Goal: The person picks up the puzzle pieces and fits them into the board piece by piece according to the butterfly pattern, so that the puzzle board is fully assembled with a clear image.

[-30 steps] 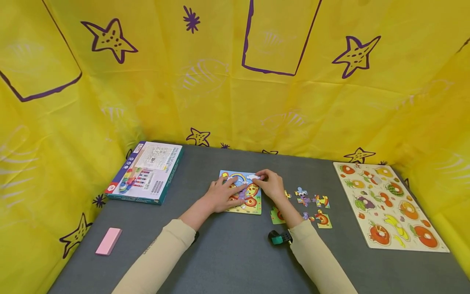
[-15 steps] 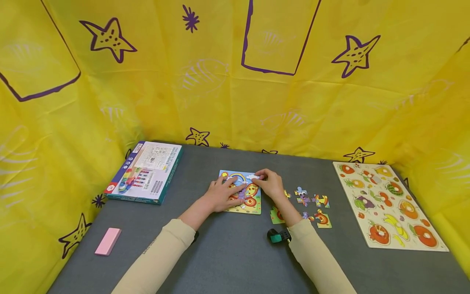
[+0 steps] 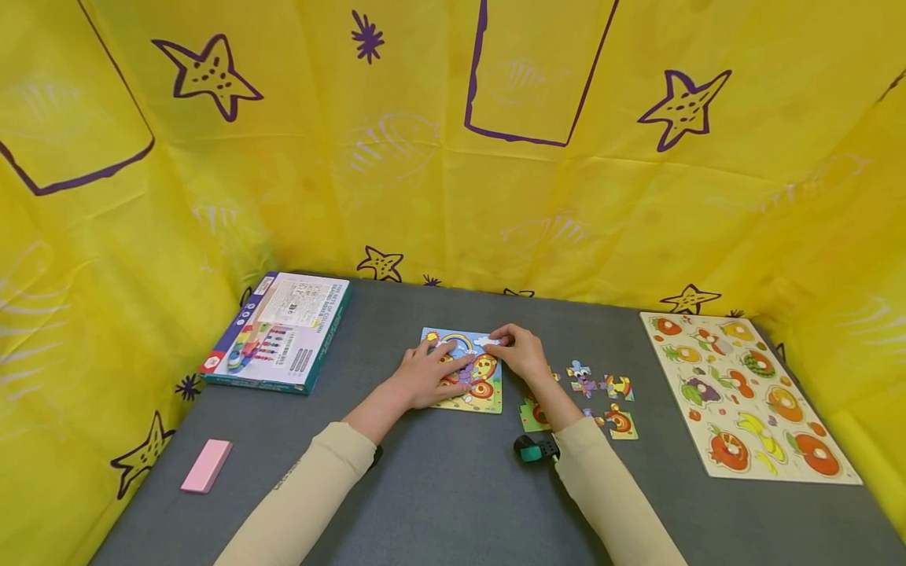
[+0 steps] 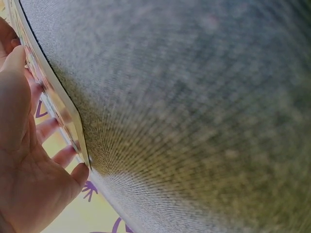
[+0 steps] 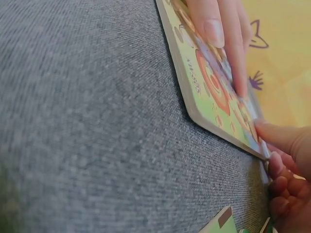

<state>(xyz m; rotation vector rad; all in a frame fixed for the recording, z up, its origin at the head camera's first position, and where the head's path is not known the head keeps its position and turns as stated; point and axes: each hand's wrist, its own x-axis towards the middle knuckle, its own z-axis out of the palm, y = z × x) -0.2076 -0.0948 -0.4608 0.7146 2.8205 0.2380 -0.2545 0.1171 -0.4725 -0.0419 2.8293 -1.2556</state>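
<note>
Here, we're resting a spread left hand (image 3: 427, 379) across the puzzle (image 3: 484, 388) on the desk (image 3: 453, 495), and pinching its right edge with our right grip (image 3: 522, 352); by dragging back low, we're risking scattering nearby loose pieces (image 3: 583, 383).

Showing on the surface (image 3: 453, 495), around the puzzle (image 3: 484, 376): box (image 3: 279, 334) at nine o'clock, block (image 3: 206, 466) at eight, pieces (image 3: 583, 382) then fruit board (image 3: 749, 402) at three.
</note>
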